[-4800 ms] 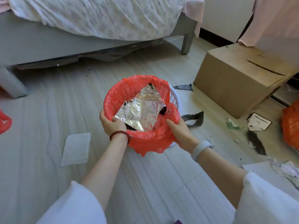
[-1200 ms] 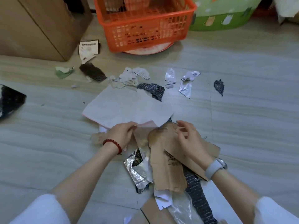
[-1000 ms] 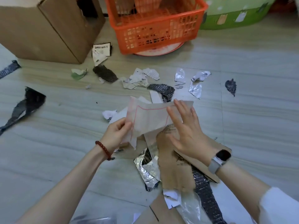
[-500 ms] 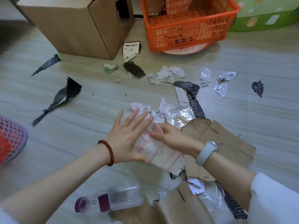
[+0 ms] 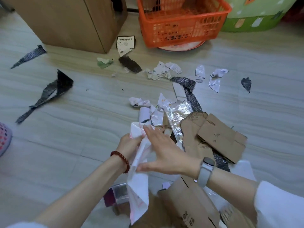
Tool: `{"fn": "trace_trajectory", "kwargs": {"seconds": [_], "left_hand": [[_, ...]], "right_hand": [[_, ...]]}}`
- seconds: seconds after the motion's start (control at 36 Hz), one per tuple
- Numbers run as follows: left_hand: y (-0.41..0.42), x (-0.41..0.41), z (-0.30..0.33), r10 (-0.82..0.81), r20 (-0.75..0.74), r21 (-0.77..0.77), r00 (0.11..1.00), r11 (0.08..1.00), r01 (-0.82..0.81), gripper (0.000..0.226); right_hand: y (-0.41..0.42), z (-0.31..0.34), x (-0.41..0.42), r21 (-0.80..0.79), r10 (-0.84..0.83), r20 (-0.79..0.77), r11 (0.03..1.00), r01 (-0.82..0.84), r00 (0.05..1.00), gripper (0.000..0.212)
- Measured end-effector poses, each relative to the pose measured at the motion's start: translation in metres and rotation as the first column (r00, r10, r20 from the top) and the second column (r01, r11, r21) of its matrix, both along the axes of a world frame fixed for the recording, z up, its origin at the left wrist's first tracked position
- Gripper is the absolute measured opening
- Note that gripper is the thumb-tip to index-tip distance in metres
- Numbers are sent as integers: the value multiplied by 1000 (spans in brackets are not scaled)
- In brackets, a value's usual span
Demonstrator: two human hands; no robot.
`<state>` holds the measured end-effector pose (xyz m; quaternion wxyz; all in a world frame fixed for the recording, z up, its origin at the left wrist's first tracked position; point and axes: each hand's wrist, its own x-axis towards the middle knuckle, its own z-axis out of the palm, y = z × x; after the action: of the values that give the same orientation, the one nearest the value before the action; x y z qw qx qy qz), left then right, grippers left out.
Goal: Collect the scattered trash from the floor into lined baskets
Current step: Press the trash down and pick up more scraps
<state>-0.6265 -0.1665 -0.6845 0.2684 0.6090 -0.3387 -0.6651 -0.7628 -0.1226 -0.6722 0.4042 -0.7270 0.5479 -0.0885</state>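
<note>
Trash on the floor (image 5: 69, 145) is centred on a white paper bag with pink lines (image 5: 139, 186), held above a pile of scraps in the lower middle of the view. The left hand (image 5: 129, 145) has a holding grip: its fingers curl around the bag's upper part. The right hand (image 5: 166, 156) has a wide grip: its fingers are straight and spread, pressing flat against the bag's right side.

Just right of the hands lies flattened brown cardboard (image 5: 218, 137), partly overlapping a sheet of crumpled silver foil (image 5: 176, 113). More cardboard (image 5: 189, 206) lies below the right wrist. A clear container with a dark red part (image 5: 117, 195) lies beside the bag's lower end, partly hidden.

Beyond the pile, small white paper scraps (image 5: 162, 69) and dark mesh pieces (image 5: 130, 64) are scattered on the floor. 2 longer black mesh strips (image 5: 52, 92) lie well apart to the left.

At the far edge stand a brown cardboard box (image 5: 70, 22) on the left and an orange slotted basket (image 5: 181, 23) to its right. A printed card (image 5: 125, 42) lies between them. A pink perforated object (image 5: 4, 139) is at the left edge, mostly out of view.
</note>
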Motion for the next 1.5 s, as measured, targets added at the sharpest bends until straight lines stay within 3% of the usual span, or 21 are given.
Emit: {"fn": "trace_trajectory", "kwargs": {"seconds": [0.11,0.17,0.22,0.28,0.33,0.39,0.47,0.5,0.58,0.64,0.69,0.75,0.81,0.89,0.94,1.03,1.11,1.19,1.33,1.42,1.5], "left_hand": [[-2,18,-18,105,-197,286,975,957,-45,46],[-1,24,-15,111,-259,297,959,954,-30,48],[0,25,-9,22,-172,192,985,981,11,36],[1,28,-5,-76,160,5,984,997,76,49],[-1,34,0,-36,401,-211,915,969,130,69],[2,36,7,-48,450,-402,892,881,251,86],[11,22,8,-284,541,-509,791,638,578,92],[14,17,2,-339,551,-523,763,573,632,88],[15,9,-19,-393,531,-494,751,577,651,73],[17,4,-24,-364,561,-484,743,584,651,63],[22,-2,-23,-306,564,-508,767,604,614,59],[26,-7,-21,-243,595,-516,766,616,596,48],[31,-12,-25,-240,644,-460,727,637,618,38],[36,-20,-38,-304,668,-372,679,654,659,17],[39,-30,-44,-337,658,-363,673,641,676,12],[38,-47,-49,-362,633,-382,684,622,683,17],[35,-58,-54,-388,639,-391,664,579,715,22],[34,-62,-59,-423,624,-384,657,566,729,29],[36,-60,-58,-437,577,-358,690,624,695,23],[37,-63,-57,-454,539,-368,710,631,683,52],[38,-68,-54,-484,507,-386,713,612,690,46]], "right_hand": [[-7,-14,11,-123,31,-70,992,-40,997,104],[-8,-19,16,-259,20,-65,965,-37,998,76],[-7,-24,18,-313,-12,-39,950,-1,999,58],[-6,-26,14,-196,-141,33,970,144,990,49],[-9,-33,2,-74,-290,28,954,291,957,53],[-14,-34,-10,54,-361,53,932,358,931,46],[-17,-22,-12,333,-386,374,905,267,843,20],[-17,-14,-11,439,-401,464,879,188,790,24],[-12,1,-14,637,-397,546,768,-59,738,30],[-8,4,-26,669,-401,544,738,-93,737,32],[-7,9,-45,683,-466,513,731,-13,721,35],[-4,11,-75,596,-515,423,778,199,746,30],[1,10,-111,429,-601,266,774,466,754,25],[27,-17,-168,137,-748,-45,652,746,662,25],[57,-42,-196,22,-765,-254,607,795,591,33],[104,-72,-214,13,-714,-507,553,833,482,59],[137,-95,-209,136,-651,-585,509,850,484,96],[153,-111,-198,175,-526,-694,540,823,492,110],[141,-112,-201,82,-688,-581,483,872,435,80],[135,-115,-199,74,-773,-461,456,887,436,46],[133,-115,-193,14,-737,-504,515,857,451,20]]}}
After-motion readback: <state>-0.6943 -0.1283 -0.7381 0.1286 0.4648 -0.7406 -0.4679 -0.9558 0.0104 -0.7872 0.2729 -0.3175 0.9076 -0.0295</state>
